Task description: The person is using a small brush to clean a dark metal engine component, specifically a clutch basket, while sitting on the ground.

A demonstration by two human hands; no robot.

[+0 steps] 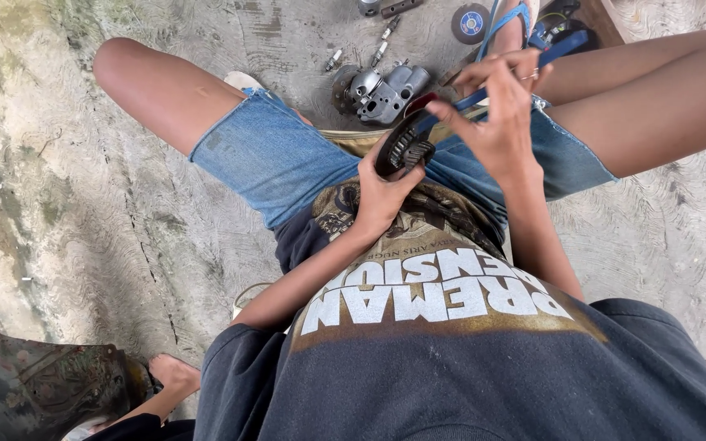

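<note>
Two hands share it: left hand (382, 192) steadies the dark toothed metal wheel (404, 147) from below; right hand (504, 122) grasps blue-handled pliers (533, 55) above it.

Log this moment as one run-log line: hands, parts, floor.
left hand: holds round black toothed part | right hand: grips blue-handled tool on part | floor: grey metal housing, bolts, disc

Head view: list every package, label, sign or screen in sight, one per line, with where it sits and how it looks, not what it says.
Disc label: round blue and white sticker at the middle of a dark grinding disc on the concrete floor, top of the view, beside the blue sandal strap.
Shirt print: large white block lettering with a brownish graphic above it, across the front of the person's dark shirt.
No packages, signs or screens show.
</note>
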